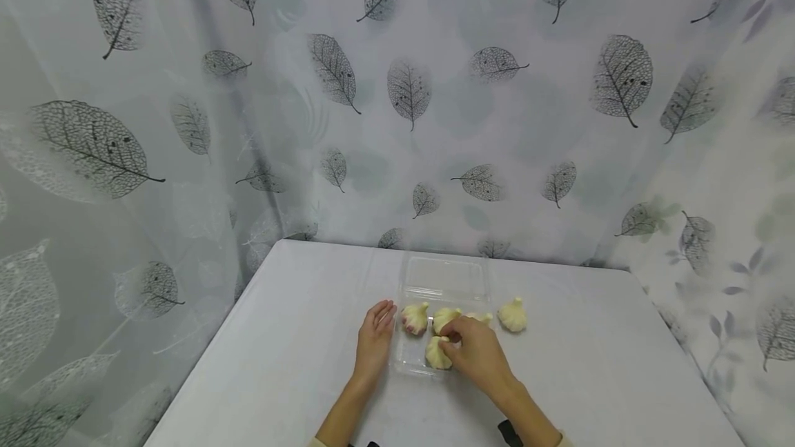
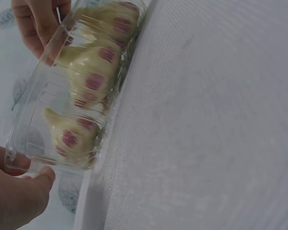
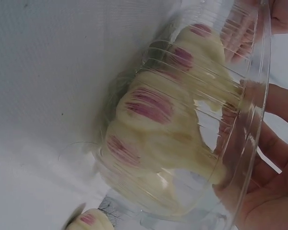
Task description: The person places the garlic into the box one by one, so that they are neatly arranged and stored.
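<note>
You see five garlic bulbs: four in clear plastic container, one outside on surface. One container. Two hands: left, right.

A pale grey table with a fine woven surface fills the lower middle of the head view, its far edge running straight across and its left edge slanting toward the viewer. Behind the table and around both of its sides hangs a sheer whitish curtain printed with dark skeleton leaves, falling in soft folds down to the table's far edge. The light over the table is even and soft, with only faint shadows.
</note>
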`<state>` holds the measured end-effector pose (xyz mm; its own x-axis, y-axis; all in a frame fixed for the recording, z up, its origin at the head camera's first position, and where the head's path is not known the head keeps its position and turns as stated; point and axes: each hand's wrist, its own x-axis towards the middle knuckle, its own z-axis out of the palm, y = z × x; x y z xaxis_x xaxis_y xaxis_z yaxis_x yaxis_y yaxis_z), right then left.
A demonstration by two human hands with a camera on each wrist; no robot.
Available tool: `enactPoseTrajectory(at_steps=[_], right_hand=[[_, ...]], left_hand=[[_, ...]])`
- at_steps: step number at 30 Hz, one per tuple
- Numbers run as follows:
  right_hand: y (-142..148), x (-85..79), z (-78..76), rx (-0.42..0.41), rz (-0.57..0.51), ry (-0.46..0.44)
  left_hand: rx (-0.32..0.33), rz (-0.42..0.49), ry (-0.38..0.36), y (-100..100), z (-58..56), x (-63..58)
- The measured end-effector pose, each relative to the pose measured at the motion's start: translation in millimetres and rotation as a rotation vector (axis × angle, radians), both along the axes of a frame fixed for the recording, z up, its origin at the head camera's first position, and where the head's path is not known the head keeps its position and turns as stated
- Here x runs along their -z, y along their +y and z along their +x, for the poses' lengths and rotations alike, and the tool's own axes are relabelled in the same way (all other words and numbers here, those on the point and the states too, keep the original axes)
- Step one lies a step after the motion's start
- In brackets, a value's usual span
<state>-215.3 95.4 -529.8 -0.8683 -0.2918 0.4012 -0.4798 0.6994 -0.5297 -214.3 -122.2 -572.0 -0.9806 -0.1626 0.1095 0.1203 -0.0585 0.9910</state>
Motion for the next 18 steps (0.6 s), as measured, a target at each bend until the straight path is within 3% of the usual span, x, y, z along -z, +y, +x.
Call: enactPoseTrajectory(at_steps=[11, 18], right_hand=[[4.4, -7.4, 5.6, -0.031, 0.030, -0.038], [12.9, -16.7, 6.3, -0.033, -0.047, -0.026]], left_hand=[[0.022, -0.018, 0.032, -1.6, 1.5, 0.9], [0.028, -0.022, 0.020, -1.3, 0.6, -0.4]])
